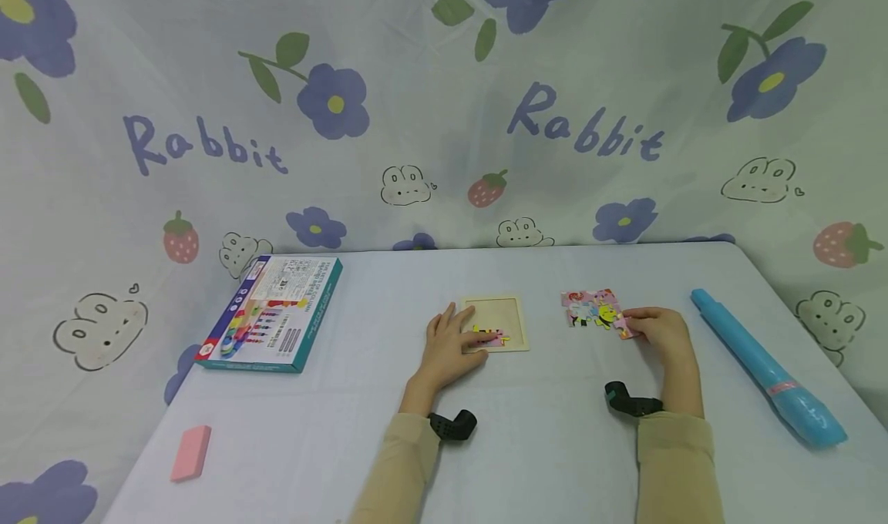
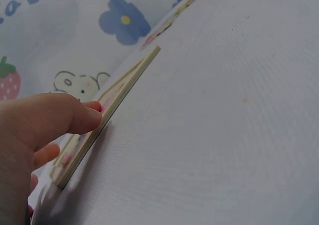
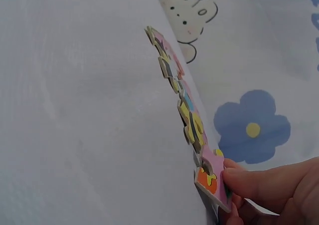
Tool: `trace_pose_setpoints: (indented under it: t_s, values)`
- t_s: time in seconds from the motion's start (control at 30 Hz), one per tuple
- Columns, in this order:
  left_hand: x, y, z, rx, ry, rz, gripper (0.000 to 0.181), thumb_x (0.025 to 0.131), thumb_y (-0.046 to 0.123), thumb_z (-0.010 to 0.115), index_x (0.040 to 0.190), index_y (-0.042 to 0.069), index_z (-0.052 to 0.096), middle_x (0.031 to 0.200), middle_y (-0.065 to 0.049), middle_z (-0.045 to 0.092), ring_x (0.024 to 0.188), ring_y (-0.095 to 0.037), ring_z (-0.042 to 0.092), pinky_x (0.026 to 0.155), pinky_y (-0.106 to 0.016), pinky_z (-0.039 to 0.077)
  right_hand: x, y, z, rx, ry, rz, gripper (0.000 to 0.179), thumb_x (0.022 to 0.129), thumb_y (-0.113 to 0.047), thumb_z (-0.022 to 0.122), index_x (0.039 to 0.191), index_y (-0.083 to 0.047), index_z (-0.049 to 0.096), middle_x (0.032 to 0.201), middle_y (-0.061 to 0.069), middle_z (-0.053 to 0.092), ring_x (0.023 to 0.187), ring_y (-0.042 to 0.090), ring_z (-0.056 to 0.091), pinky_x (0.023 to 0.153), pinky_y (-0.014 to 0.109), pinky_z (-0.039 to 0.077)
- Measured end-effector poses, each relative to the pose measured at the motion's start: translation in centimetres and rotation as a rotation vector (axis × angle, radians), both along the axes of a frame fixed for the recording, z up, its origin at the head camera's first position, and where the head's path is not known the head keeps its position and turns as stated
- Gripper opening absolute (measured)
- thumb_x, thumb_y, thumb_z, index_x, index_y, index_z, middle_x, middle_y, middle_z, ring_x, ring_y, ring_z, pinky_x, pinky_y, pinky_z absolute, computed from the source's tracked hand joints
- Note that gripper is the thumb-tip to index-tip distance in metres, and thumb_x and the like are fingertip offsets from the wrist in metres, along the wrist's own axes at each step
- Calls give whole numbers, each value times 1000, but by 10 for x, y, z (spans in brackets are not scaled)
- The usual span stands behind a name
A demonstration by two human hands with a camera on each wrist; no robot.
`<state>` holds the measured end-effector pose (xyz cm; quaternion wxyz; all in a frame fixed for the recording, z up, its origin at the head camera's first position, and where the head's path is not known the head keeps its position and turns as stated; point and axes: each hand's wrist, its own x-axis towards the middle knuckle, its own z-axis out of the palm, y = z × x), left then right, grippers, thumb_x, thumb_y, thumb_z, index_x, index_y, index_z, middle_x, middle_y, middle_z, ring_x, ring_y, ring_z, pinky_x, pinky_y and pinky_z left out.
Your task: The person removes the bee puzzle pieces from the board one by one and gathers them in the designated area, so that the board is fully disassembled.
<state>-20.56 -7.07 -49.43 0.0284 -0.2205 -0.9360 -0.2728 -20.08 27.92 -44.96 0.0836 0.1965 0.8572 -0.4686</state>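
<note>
In the head view a shallow square wooden puzzle tray (image 1: 523,325) lies mid-table, with pink and yellow puzzle pieces (image 1: 502,340) along its near side. My left hand (image 1: 446,348) spreads over the tray's left part, its index finger reaching across those pieces. The left wrist view shows the thumb (image 2: 84,117) at the tray's near edge. To the right lies a patch of colourful puzzle pieces (image 1: 583,308) set close together. My right hand (image 1: 664,337) pinches a pink puzzle piece (image 3: 215,167) with an orange patch, tilted up at the end of that patch.
A flat box with a teal side (image 1: 284,316) lies at the back left. Nearer on the left is a pink block (image 1: 190,453). A long blue wrapped object (image 1: 770,370) lies slantwise along the right side. Behind the table hangs a flowered cloth (image 1: 416,108).
</note>
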Motion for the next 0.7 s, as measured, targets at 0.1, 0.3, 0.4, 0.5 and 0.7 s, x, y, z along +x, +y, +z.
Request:
trace_pose_setpoints:
  t_s: [0.1,0.3,0.4,0.5,0.7]
  values:
    - [0,0,1,7,2,-1,31,81,35,60,110,31,69,146,-4,35,141,-30,9,110,-50,6,1,-2,0,5,5,11,42,93,-19,49,127,6,51,130,27,44,109,34,42,81,38,39]
    - [0,0,0,-6,3,1,32,81,36,60,110,30,69,146,-3,35,141,-30,11,110,-50,7,0,-5,0,11,11,-14,43,92,-16,50,128,5,48,123,27,50,107,35,46,85,42,39]
    - [1,0,1,-3,3,-1,32,81,36,60,110,30,69,146,-3,36,141,-31,12,110,-50,7,0,-6,0,20,12,-27,43,91,-17,52,128,5,48,118,26,52,103,33,47,81,39,40]
    - [1,0,2,0,3,-3,31,81,36,60,110,30,69,146,-4,36,141,-31,12,110,-50,7,0,-6,0,35,22,-47,42,91,-17,53,128,4,49,114,23,52,99,31,47,76,35,40]
    - [0,0,2,2,-3,-1,31,81,35,60,110,30,69,146,-4,36,141,-31,11,110,-50,7,-4,-10,4,43,74,-66,41,91,-18,52,127,1,50,112,20,51,94,26,47,67,26,40]
